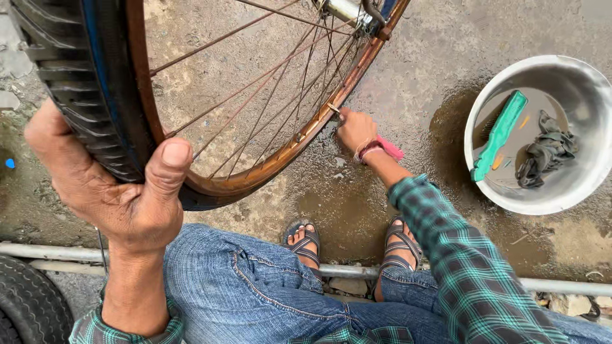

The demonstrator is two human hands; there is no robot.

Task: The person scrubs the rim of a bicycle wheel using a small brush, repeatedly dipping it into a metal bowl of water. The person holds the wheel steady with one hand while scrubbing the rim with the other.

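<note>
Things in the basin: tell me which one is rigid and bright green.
It is the green brush, long and straight, leaning on the left inside the grey basin. The other thing, a dark crumpled rag, lies limp to its right.

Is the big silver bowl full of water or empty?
Not empty, not full. The bowl holds shallow murky water at the bottom, with a green brush and a dark rag lying in it; its upper wall is bare.
</note>
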